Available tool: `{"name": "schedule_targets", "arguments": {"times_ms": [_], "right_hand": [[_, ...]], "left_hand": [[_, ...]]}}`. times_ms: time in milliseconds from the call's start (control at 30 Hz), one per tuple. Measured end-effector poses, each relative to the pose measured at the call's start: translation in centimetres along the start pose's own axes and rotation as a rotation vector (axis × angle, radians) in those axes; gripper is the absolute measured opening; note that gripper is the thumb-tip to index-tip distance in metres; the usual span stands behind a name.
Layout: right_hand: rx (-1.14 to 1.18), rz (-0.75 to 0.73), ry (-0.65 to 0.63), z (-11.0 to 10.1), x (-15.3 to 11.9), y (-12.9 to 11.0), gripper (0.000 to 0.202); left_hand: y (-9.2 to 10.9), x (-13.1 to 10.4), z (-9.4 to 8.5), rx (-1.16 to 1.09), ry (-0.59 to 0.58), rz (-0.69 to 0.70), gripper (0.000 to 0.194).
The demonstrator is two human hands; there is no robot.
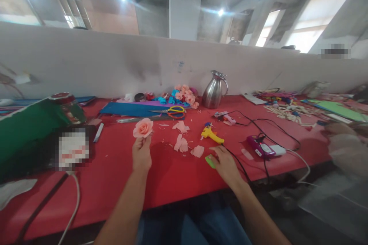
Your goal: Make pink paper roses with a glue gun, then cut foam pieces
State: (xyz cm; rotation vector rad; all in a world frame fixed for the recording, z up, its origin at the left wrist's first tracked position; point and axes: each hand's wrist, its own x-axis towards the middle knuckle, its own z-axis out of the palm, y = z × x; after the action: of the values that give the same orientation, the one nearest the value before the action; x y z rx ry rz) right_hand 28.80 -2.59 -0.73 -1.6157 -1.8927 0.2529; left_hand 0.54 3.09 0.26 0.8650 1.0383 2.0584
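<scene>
Left hand [141,155], raised above the near edge of the red table [115,183], fingers pinched on the base of a pink paper rose [143,128]. Right hand [224,162], fingers spread flat, apparently touching a small green piece [210,161]; a yellow glue gun [211,134] lies just beyond.

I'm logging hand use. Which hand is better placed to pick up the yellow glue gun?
Probably the right hand: it rests on the table just below the glue gun, while the left hand holds up a paper rose.
</scene>
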Motion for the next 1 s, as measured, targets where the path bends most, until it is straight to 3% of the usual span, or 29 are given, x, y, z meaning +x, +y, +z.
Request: {"name": "schedule_targets", "arguments": {"times_ms": [133,267,500,567,667,833,1000], "right_hand": [[-0.131,-0.122,0.032,0.3,1.1,-2.4,0.02],[-0.283,-0.099,0.005,1.1,1.5,-4.9,0.009],[-0.23,-0.096,0.082,2.2,2.1,-4.6,0.016],[-0.1,-0.089,0.131,2.4,2.8,-4.4,0.02],[0.27,-0.015,0.125,3.0,4.7,-5.1,0.024],[1.037,0.174,-0.178,4.9,8.6,-9.0,0.022],[1.389,0.276,-0.288,6.8,10.1,-12.1,0.028]], "left_hand": [[0.3,-0.4,0.5,0.04,-0.038,-0.041,0.017],[0.3,-0.7,0.7,0.046,-0.114,-0.064,0.017],[0.7,-1.0,0.8,0.036,-0.147,-0.135,0.023],[0.7,-1.1,0.7,0.04,-0.17,-0.127,0.02],[0.7,-1.2,0.5,0.031,-0.183,-0.147,0.018],[1.2,-1.3,0.2,-0.131,-0.214,-0.303,0.023],[1.5,-1.3,0.0,-0.229,-0.253,-0.483,0.026]]}}
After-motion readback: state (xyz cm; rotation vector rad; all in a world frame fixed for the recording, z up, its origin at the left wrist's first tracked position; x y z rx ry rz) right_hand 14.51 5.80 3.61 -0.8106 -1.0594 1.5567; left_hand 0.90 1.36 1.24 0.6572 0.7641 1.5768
